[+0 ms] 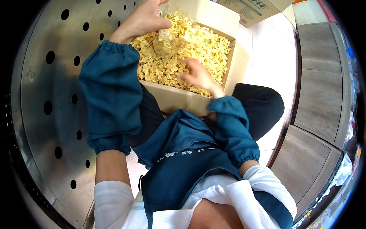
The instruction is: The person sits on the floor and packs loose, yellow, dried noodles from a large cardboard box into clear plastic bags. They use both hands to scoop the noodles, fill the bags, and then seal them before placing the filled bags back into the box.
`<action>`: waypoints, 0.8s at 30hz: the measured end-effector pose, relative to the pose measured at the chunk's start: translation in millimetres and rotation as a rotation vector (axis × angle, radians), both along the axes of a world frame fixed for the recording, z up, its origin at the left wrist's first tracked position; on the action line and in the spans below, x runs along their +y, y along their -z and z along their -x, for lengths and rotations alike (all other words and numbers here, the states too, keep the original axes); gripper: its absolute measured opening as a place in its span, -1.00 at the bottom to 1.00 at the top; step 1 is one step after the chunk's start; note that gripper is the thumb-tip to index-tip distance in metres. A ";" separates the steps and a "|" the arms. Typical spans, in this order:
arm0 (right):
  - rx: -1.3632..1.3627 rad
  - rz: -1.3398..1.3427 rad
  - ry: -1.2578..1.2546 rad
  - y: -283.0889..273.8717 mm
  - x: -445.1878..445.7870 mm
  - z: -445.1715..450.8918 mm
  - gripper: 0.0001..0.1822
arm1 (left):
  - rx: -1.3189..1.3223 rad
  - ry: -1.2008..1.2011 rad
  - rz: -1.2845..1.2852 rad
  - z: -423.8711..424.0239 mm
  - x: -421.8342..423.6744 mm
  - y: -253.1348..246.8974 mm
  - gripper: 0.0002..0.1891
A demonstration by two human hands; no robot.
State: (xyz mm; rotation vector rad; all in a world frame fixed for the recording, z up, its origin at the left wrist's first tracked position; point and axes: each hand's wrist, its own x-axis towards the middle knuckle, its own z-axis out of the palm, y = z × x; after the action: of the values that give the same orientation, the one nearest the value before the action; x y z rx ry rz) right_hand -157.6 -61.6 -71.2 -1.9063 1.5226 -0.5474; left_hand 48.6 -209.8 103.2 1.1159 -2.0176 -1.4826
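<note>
An open cardboard box (233, 61) stands on the floor in front of my legs, filled with pale yellow, curly dried food pieces (211, 54); their exact kind I cannot tell. My left hand (147, 21) grips a clear plastic bag (168, 43) over the box's far left part. Yellow pieces show inside the bag and around it. Lower and to the right, my right hand (198, 75), slightly blurred, is over the pieces with its fingers apart and nothing seen in them. Teal sleeve covers reach both my wrists.
At the left stands a stainless steel panel (63, 83) with round holes. Another cardboard box (253, 10), bearing print, is beyond the open one. Grey wood-look cabinet fronts (320, 94) line the right side, past pale floor tiles (267, 54). My bent knees flank the box.
</note>
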 end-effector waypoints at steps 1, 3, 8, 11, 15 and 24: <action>0.066 -0.108 0.038 -10.1 8.9 -31.7 -0.38 | -0.020 -0.021 0.059 -5.5 0.8 5.2 -0.16; 0.204 -0.011 0.082 -16.2 12.8 -56.0 -0.42 | -0.050 -0.050 0.190 -10.1 -0.7 15.2 -0.20; -0.006 -0.152 0.096 3.2 -7.7 -25.0 -0.59 | -0.070 -0.033 0.218 -8.7 2.6 15.1 -0.21; 0.036 0.009 0.308 -13.3 -11.9 2.4 -0.68 | -0.177 -0.053 0.170 -13.6 2.4 11.2 -0.21; 0.074 -0.072 0.427 -19.2 -19.9 48.1 -0.62 | -0.079 -0.043 0.236 -10.6 2.9 14.3 -0.20; -0.043 0.075 0.300 -17.7 -5.6 12.8 -0.60 | -0.070 -0.025 0.208 -4.7 10.9 1.7 -0.19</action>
State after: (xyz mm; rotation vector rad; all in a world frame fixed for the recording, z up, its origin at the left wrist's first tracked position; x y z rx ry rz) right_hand -170.4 -67.2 -53.4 -1.7166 1.7949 -0.7816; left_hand 53.3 -198.8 101.5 1.1157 -2.1404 -1.2037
